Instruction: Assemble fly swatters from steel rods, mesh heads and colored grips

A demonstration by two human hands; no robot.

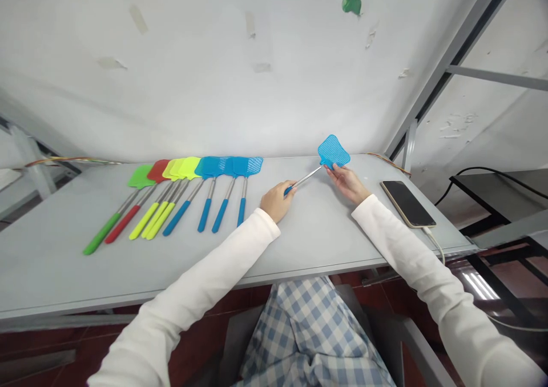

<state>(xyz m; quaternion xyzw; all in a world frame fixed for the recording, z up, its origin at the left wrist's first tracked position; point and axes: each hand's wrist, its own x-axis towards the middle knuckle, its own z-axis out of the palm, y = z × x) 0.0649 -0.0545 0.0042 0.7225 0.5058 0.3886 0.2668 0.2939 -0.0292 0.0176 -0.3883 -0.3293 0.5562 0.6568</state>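
A blue fly swatter (333, 150) with a thin metal shaft is held tilted above the table by both hands. My left hand (277, 201) is closed around its blue handle, most of which the fingers hide. My right hand (347, 182) pinches the lower edge of the swatter's head, where the shaft joins it. To the left lies a row of more swatters: a green one (103, 233), a red one (123, 224), several yellow ones (159, 221) and several blue ones (220, 216). Their heads overlap near the wall, handles pointing toward me.
A phone (409, 203) with a white charging cable (434, 241) lies at the right end of the grey table (299, 244). Behind stands a white wall (214, 101), with wires along its base. Metal frame posts (411, 144) rise at the right.
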